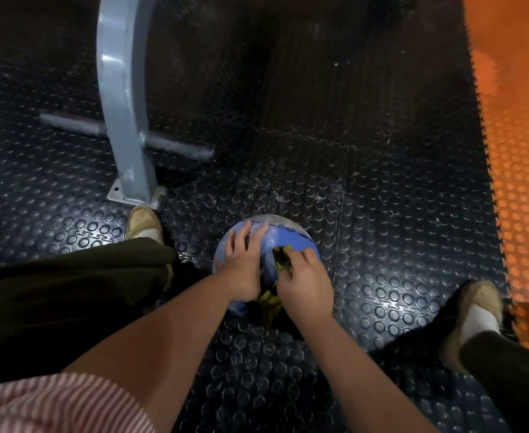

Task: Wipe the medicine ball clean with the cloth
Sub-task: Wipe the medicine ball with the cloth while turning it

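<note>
The medicine ball [288,242] sits on the floor [382,198] below me. My left hand [244,264] lies flat on its top. My right hand [304,276], bunched round the cloth [271,303] (yellowish-green), presses its near right; the greyish patch lies farther away.

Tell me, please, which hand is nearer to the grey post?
Left. The left hand rests on the ball, below and right of the post; the right hand, gripping the cloth, sits farther right on the ball.
</note>
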Tool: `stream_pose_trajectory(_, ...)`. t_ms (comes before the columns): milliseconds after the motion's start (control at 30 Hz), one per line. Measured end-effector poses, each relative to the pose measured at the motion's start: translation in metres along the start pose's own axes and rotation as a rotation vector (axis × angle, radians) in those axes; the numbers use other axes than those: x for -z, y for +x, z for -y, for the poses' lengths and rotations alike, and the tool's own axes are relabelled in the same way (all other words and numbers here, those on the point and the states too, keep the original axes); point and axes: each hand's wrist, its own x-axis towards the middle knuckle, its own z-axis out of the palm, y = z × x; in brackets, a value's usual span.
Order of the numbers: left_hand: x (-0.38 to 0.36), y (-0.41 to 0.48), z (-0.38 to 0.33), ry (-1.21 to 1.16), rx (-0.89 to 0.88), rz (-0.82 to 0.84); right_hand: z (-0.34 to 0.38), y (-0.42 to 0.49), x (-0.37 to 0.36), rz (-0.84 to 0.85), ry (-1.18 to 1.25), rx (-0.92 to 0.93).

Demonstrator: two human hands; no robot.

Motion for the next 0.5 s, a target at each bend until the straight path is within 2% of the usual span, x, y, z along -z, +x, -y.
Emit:
stream_pose_trajectory(200, 0.003, -0.010, -0.008, 0.189, 0.019, 0.084, 0.030, 0.059, 0.016, 0.155, -0.111, -0.110)
stream_pose_trajectory(267, 0.001, -0.007, -0.006, 0.115, 0.050, 0.075, 0.030, 0.064, 0.020, 0.212, -0.118, -0.119)
stream_pose_trajectory(367, 0.000, 0.000, -0.003, -0.026, 0.091, 0.012, 0.019, 0.036, 0.022, 0.173, -0.117, -0.055)
stream_pose_trajectory(500, 0.002, 0.003, -0.006, -0.045, 0.087, 0.024, 0.003, -0.002, 0.017, 0.179, -0.039, -0.038)
